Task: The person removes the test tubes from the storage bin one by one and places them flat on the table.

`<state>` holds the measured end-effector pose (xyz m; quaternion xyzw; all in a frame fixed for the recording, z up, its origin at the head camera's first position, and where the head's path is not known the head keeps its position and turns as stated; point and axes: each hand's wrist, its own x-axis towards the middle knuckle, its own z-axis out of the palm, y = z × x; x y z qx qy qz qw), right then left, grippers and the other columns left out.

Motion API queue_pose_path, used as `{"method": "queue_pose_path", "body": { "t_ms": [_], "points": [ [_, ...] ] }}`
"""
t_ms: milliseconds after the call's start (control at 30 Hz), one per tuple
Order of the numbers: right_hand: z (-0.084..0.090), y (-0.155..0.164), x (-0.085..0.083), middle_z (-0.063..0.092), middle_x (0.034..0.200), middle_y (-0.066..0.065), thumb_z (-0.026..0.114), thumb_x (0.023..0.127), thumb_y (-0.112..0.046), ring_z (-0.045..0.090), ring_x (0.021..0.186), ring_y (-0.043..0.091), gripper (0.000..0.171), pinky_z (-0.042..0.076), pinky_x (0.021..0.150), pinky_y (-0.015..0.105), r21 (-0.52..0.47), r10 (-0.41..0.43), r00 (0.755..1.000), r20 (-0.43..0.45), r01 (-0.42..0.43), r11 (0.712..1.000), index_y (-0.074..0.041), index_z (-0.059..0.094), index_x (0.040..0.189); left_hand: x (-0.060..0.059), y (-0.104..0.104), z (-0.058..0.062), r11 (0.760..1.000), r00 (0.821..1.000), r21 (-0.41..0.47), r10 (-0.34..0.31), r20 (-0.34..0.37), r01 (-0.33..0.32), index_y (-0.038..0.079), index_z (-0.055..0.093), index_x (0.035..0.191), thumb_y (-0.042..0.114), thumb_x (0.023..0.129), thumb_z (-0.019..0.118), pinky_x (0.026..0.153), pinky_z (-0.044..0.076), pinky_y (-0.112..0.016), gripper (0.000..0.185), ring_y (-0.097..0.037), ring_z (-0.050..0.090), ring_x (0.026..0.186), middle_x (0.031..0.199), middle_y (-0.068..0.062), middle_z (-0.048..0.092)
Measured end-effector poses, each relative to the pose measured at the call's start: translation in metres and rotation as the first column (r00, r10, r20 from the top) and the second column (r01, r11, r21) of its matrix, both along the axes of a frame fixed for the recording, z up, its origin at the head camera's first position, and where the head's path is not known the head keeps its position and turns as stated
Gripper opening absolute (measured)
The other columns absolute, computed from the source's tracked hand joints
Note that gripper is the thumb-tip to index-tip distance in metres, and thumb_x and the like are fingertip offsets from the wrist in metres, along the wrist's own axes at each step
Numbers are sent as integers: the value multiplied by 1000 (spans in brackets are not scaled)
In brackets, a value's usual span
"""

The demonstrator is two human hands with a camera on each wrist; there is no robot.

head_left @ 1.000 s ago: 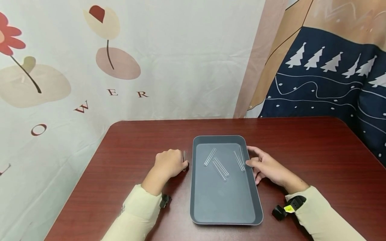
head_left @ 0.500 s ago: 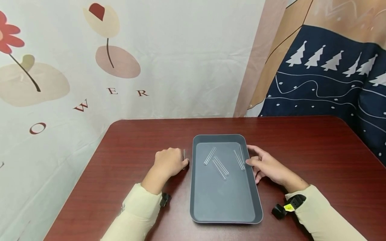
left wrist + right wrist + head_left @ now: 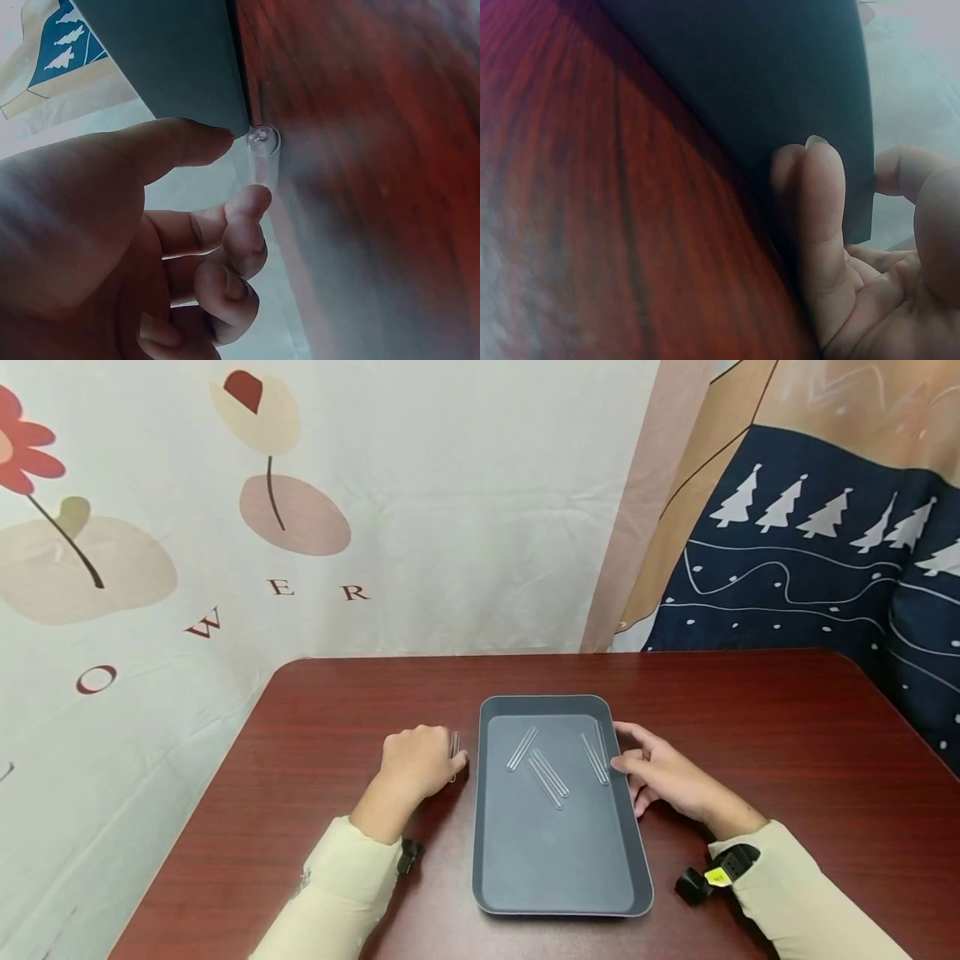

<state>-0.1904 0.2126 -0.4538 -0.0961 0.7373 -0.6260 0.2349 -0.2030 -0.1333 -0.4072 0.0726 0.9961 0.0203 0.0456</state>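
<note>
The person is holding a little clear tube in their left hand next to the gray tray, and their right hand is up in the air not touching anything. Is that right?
Not quite. The left hand does hold a clear tube beside the gray tray. But the right hand is not in the air: the head view shows it down on the table against the tray's right edge, and the right wrist view shows its fingers touching that edge.

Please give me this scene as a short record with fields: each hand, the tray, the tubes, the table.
left hand: pinches one clear tube beside the tray's left edge
right hand: fingers rest straight against the tray's right rim
tray: grey, flat on the table
tubes in tray: several clear ones, lying loose
table: dark red wood
</note>
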Motion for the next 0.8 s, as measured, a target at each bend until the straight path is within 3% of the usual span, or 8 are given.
{"method": "queue_pose_path", "body": {
  "t_ms": [400, 667, 800],
  "points": [
    [0, 1, 1, 67, 83, 7, 55, 100, -12, 63, 53, 14, 67, 57, 49, 38, 11, -17, 1000, 9, 17, 1000, -8, 18, 156, 3, 2, 4, 998, 999, 59, -21, -37, 23, 16, 49, 65, 41, 94, 63, 55, 43, -38, 40, -23, 55, 58, 57, -1, 53],
    [-1, 1, 0, 67, 84, 8, 56, 100, -13, 63, 53, 15, 67, 57, 50, 38, 21, -14, 1000, 14, 13, 1000, -8, 18, 156, 5, 7, 8, 993, 997, 116, -24, -71, 32, 17, 47, 68, 35, 94, 61, 53, 35, -35, 35, -20, 50, 56, 56, 2, 45],
    [0, 0, 0, 67, 84, 9, 56, 100, -14, 63, 53, 15, 68, 57, 50, 38, 27, -13, 1000, 8, 13, 1000, -9, 19, 156, 6, 9, 9, 989, 994, 141, -24, -110, 40, 18, 52, 73, 32, 94, 60, 53, 36, -35, 27, -19, 51, 56, 60, 4, 48]
  ]
}}
